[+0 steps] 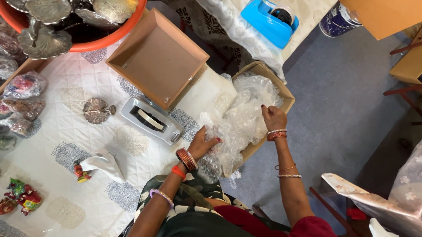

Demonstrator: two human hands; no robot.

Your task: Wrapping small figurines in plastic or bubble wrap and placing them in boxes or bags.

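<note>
Bubble wrap heaped in carton at tabletop edge. Left hand clamped on lower bunch; right hand pinching upper fold. Judged light, soft, crushable, slightly slippery; best gathered in bunched folds, not single layers

An orange tub of silver leaf-shaped dishes sits at upper left, an empty shallow cardboard tray just right of it. A blue tape dispenser lies at top centre. Painted figurines stand at lower left on the counter.
</note>
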